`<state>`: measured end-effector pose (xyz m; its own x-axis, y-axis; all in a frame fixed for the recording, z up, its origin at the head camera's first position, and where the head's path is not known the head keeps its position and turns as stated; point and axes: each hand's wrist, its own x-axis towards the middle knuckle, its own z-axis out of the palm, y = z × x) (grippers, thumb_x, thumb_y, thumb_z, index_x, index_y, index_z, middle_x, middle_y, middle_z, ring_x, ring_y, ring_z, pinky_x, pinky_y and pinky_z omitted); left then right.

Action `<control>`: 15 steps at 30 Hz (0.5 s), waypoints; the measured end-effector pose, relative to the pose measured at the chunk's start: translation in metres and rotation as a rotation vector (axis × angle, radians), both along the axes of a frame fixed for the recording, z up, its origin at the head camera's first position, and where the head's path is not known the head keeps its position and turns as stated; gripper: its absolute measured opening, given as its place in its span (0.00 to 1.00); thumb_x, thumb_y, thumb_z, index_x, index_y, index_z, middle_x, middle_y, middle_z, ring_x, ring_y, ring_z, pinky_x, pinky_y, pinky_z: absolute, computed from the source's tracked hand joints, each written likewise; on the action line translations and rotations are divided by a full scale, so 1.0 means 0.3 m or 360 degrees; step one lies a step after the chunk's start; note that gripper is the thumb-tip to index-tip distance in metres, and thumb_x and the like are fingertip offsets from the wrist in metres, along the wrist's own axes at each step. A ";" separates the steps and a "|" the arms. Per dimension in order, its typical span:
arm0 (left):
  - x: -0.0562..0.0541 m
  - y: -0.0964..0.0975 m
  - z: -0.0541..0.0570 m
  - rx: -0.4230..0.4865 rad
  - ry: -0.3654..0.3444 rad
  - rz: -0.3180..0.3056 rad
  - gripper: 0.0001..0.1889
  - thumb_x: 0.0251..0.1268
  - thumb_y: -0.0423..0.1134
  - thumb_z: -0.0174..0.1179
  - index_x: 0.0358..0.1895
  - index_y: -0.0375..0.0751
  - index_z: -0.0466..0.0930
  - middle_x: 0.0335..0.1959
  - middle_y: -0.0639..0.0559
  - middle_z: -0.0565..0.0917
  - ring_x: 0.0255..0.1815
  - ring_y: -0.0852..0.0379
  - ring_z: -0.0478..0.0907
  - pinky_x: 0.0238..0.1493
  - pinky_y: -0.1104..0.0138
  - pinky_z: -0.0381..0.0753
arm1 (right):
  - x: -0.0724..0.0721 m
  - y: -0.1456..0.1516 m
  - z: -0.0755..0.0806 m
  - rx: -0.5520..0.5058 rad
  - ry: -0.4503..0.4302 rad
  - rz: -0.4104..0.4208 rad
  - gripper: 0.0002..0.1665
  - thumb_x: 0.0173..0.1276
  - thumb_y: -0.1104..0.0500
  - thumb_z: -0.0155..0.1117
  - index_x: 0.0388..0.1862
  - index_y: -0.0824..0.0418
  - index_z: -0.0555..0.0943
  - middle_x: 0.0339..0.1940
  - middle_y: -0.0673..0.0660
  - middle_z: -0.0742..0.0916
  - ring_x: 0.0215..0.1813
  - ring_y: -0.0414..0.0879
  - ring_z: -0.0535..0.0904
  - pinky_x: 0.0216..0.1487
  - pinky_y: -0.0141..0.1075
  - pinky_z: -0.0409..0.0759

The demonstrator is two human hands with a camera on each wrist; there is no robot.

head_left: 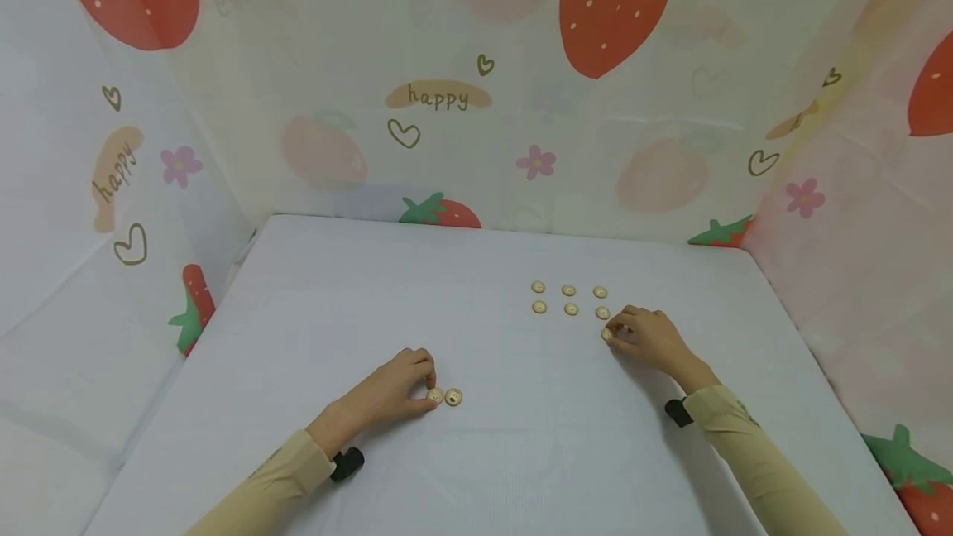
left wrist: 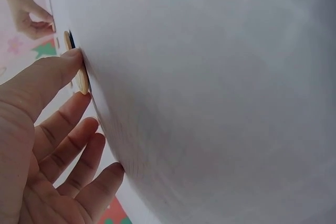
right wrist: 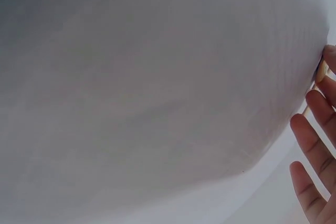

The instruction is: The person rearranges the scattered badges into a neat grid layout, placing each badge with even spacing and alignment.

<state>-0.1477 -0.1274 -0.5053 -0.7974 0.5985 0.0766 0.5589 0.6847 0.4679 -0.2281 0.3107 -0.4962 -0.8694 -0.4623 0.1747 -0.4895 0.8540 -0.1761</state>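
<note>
In the head view my left hand (head_left: pixel 398 383) pinches a round wooden button (head_left: pixel 435 396) between thumb and forefinger at the table's front middle. A second button (head_left: pixel 453 397) lies right beside it on the right. The left wrist view shows the thumb and index fingertip at the edges of the held button (left wrist: pixel 83 80), the other fingers spread toward the table. Farther back on the right, my right hand (head_left: pixel 651 339) pinches another wooden button (head_left: pixel 607 334), just in front of the right end of a grid of buttons. Part of that hand (right wrist: pixel 317 150) shows in the right wrist view.
Behind the right hand's button, wooden buttons (head_left: pixel 571 309) lie in two rows of three. A white cloth (head_left: pixel 357 288) covers the table. Printed fabric walls (head_left: pixel 328 48) with strawberries stand at the back and both sides.
</note>
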 end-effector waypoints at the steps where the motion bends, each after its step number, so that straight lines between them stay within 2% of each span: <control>1: 0.000 0.000 0.000 0.0004 -0.0004 0.0001 0.10 0.55 0.47 0.65 0.34 0.48 0.75 0.43 0.58 0.74 0.44 0.61 0.67 0.47 0.63 0.73 | -0.001 -0.001 0.000 0.0000 -0.0004 -0.0005 0.10 0.58 0.52 0.68 0.36 0.56 0.84 0.33 0.50 0.83 0.35 0.45 0.78 0.38 0.48 0.72; 15: -0.004 0.002 -0.002 0.0011 -0.0002 -0.0005 0.10 0.55 0.46 0.65 0.34 0.48 0.75 0.42 0.58 0.74 0.43 0.61 0.67 0.46 0.64 0.72 | -0.008 -0.002 -0.007 0.0013 0.0016 0.0001 0.10 0.59 0.53 0.66 0.37 0.56 0.84 0.34 0.50 0.83 0.35 0.46 0.79 0.38 0.49 0.73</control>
<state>-0.1488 -0.1269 -0.5059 -0.7956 0.6006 0.0796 0.5604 0.6795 0.4735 -0.2306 0.3100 -0.4984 -0.8674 -0.4640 0.1799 -0.4915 0.8552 -0.1643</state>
